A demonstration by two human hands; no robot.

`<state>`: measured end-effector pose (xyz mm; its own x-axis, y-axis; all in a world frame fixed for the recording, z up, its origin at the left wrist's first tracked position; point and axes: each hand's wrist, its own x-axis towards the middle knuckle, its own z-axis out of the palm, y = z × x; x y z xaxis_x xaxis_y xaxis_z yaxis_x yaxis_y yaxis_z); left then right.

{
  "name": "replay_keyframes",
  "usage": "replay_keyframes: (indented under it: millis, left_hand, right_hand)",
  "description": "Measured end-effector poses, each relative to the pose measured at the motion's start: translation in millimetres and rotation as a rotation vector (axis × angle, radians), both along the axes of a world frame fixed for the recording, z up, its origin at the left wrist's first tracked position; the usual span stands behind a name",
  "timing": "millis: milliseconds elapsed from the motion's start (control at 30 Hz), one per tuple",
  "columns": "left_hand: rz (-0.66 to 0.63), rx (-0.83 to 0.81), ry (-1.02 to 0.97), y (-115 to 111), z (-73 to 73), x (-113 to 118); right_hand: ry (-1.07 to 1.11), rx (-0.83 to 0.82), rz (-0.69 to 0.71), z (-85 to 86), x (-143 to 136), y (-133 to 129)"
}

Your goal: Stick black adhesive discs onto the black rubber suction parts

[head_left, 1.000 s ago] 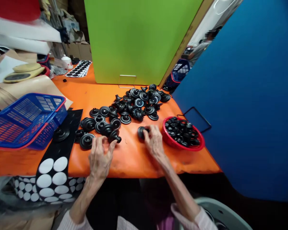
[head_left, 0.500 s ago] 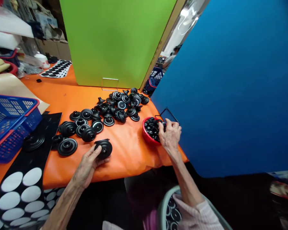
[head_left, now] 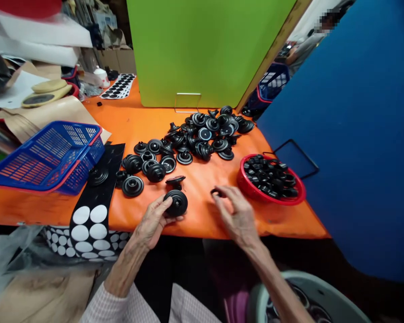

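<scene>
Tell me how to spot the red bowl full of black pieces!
Find the big blue panel on the right, then the orange table beside it. Between the panel and the right hand sits the red bowl, heaped with black pieces, its wall round and solid, unlike the slotted blue basket.

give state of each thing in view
Left hand: closed on a ridged black disc
Right hand: pinching a small black piece
Red bowl: heaped with black parts
Loose black discs: heaped on orange table
Blue basket: upright
Dotted strip: draped over table edge
Grey tub: holding dark round parts
</scene>
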<state>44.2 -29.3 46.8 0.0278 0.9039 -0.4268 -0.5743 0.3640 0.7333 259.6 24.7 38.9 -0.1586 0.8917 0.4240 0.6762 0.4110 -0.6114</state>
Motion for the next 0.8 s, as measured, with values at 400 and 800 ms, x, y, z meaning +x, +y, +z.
replay_keyframes:
  millis: [400, 800]
  left_hand:
    - [0.025, 0.060, 0.095, -5, -4.1, 4]
    - [-0.039, 0.209, 0.254, -8, -4.2, 13]
  right_hand:
    - [0.073, -0.175, 0.039, -2.3, -25, -36]
    - [0.176, -0.064, 0.100, 3.5, -70, -57]
